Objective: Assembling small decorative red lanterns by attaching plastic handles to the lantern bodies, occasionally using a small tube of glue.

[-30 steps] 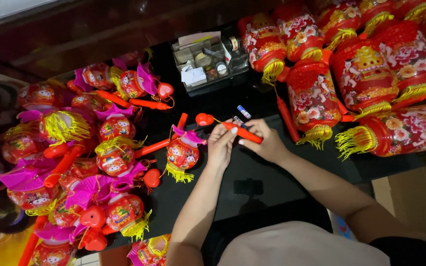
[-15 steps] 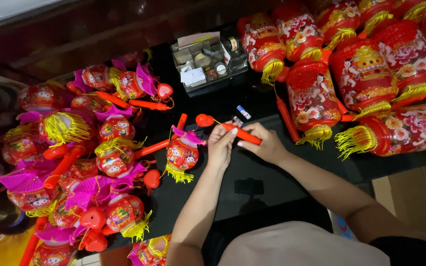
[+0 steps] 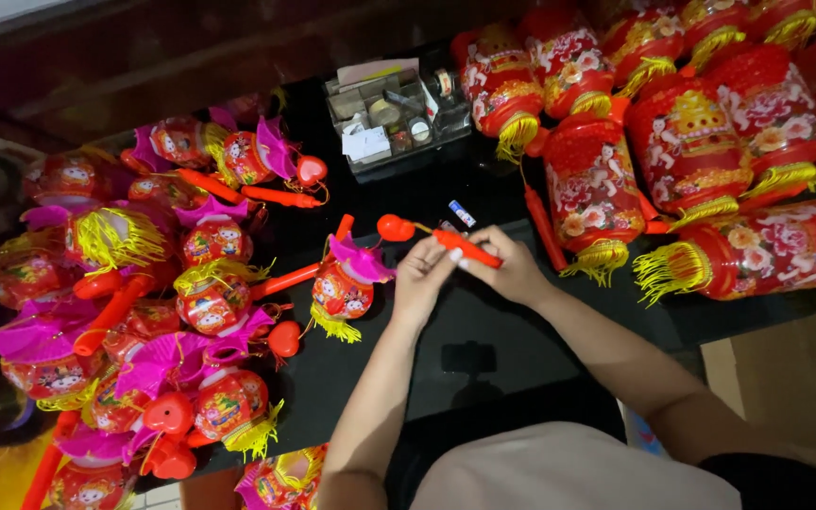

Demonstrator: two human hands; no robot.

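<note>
An orange-red handle stick is held over the black bench, just in front of the person, with both hands closed on it: the right hand is wrapped around its near end, and the fingers of the left hand are pinched on its middle. A round red knob is seen at the far tip of the stick. A small red lantern with a pink roof and yellow tassel hangs or rests just beside the left hand, apparently tied to the stick by a thin cord. Against the picture from 1 second ago, very little is altered: the stick has been kept at the same slant and the fingers have only been shifted slightly, so the fitting work on the handle is judged to be in progress and unfinished. A heap of similar small lanterns lies to the left, large red lanterns to the right, and a clear box of small parts beyond the hands.
</note>
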